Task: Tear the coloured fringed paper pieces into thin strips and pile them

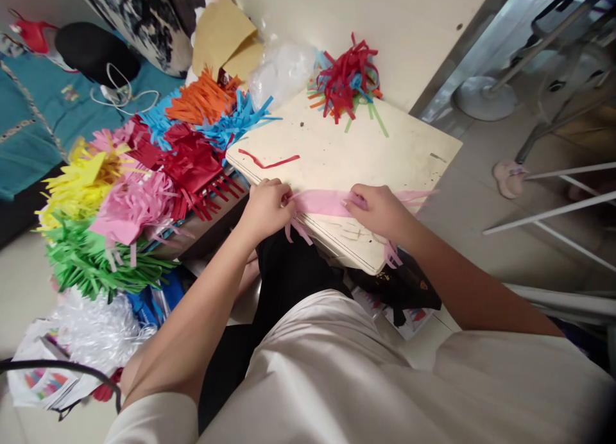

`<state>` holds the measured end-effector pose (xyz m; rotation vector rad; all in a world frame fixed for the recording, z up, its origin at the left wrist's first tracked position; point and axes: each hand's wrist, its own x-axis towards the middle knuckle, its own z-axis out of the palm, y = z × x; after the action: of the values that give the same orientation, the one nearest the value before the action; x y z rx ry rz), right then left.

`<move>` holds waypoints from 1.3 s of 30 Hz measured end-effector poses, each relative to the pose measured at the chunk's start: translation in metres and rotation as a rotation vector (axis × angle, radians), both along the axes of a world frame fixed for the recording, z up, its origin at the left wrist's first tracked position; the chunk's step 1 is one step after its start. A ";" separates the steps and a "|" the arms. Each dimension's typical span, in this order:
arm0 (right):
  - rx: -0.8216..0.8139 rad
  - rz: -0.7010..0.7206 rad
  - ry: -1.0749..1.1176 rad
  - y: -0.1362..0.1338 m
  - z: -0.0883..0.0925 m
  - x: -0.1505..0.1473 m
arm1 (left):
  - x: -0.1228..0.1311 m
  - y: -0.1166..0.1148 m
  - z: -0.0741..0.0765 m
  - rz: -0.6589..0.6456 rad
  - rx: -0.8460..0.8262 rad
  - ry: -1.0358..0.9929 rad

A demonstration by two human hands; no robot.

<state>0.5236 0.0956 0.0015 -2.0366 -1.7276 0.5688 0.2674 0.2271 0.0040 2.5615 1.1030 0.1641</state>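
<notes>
A pink paper strip [320, 203] lies across the near part of the cream table [370, 158], its fringed tails dangling over the near edge and spreading past the right hand. The left hand [267, 205] pinches the strip's left end between thumb and fingers, right at the table's edge. The right hand [385, 210] grips it farther along, thumb and fingertips closed on the paper, with a flat stretch between the two hands.

The paper looks thin, so an uneven pull between the hands could tear it, most likely where the cuts of the fringe begin. The loose tails might crease or twist if one is caught under a wrist or against the table's edge, and slack on one side could let the strip skew.

Farther back on the table lies a red paper scrap [269, 162], and at the far edge sits a tangled red fringe bundle [349, 75] with green, blue and orange strands; a sweeping forearm could drag the scrap into the work.

To the left, just beside the table, are heaped orange [205, 97], dark red [190, 162], pink [137, 203], yellow [79, 181] and green fringe bundles [103, 261]. They press close together, so a knock from the left elbow could tip some off or snarl their strands. Behind them rests a clear plastic bag [283, 72].
</notes>
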 end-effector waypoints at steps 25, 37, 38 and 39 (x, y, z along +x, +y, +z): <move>-0.041 0.054 -0.218 0.011 -0.006 -0.004 | 0.046 -0.119 -0.022 -0.270 0.210 -0.045; -0.071 0.042 -0.226 0.011 0.002 -0.004 | 0.021 -0.082 -0.018 -0.248 0.200 0.105; -0.069 0.034 -0.221 0.011 0.002 -0.004 | 0.020 -0.081 -0.019 -0.253 0.199 0.108; -0.064 0.028 -0.218 0.011 0.002 -0.004 | 0.020 -0.079 -0.020 -0.256 0.199 0.106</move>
<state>0.5201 0.1063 0.0037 -2.1913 -1.8856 0.4285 0.2871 0.1483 -0.0159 2.8911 0.8178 0.0776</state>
